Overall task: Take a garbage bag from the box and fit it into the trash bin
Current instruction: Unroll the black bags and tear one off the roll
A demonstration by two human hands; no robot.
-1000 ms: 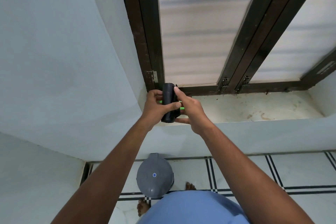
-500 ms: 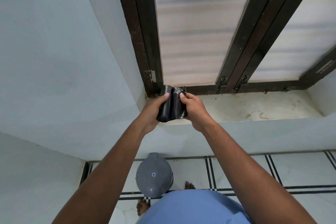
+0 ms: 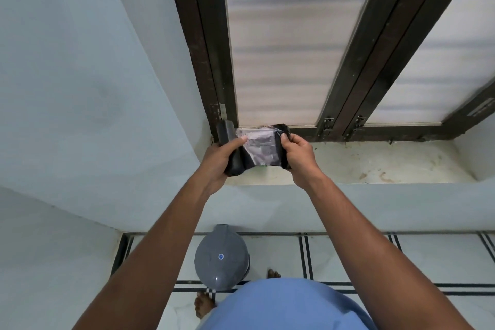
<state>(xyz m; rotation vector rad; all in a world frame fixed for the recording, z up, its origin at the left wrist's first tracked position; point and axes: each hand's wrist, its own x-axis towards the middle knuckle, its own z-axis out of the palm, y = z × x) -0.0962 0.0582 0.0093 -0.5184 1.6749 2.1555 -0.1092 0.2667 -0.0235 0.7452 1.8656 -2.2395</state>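
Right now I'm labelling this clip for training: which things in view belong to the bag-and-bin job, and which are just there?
Belongs to the job:
- black plastic garbage bag roll, left hand in a grip on it
- unrolled bag sheet, right hand pulling its end
- grey round lidded trash bin on the floor

Just there:
- dark wooden window frame
- stained white sill

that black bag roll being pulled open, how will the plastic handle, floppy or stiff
Likely floppy: the sheet stretched between the left hand and right hand looks thin, creased and glossy, so probably slippery too. The rolled part is round, so it might roll if set down.
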